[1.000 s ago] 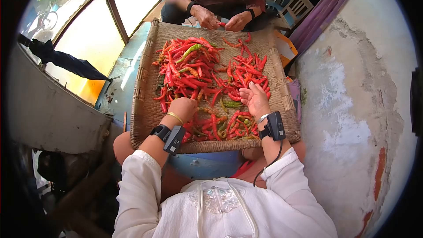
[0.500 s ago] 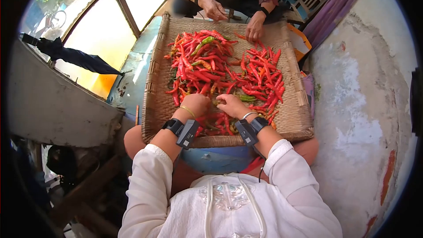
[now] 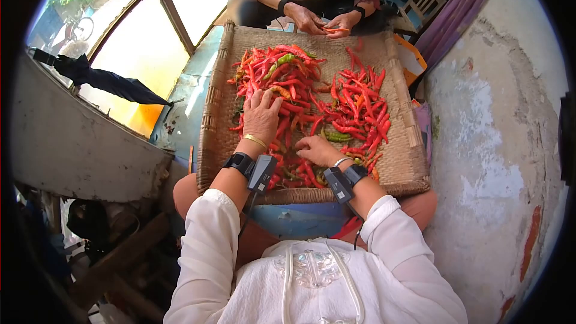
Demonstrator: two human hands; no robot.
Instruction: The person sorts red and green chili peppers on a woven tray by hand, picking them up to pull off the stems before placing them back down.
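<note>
a shallow woven tray [image 3: 214, 93] bore red chili peppers in several groups. the left hand [image 3: 261, 119] lay palm down over the front of the large chili heap [image 3: 291, 81] on the tray's left side; its fingers were extended and slightly parted, in a wide, open posture. the right hand [image 3: 319, 150] was low over the middle of the tray, its fingers bent and drawn inward; whether they pinched a pepper could not be told. just beyond the right hand lay a few green chilies [image 3: 337, 137], near the looser chili heap [image 3: 361, 105] on the tray's right side. further mixed peppers [image 3: 309, 174] lay along the near rim, partly hidden by the forearms. at the far rim, a second person's hands [image 3: 309, 20] held an orange-red chili [image 3: 333, 30] between them. a folded dark umbrella [image 3: 125, 86] was beside the window, and a wooden chair [image 3: 425, 3] stood near a purple curtain [image 3: 459, 15].
</note>
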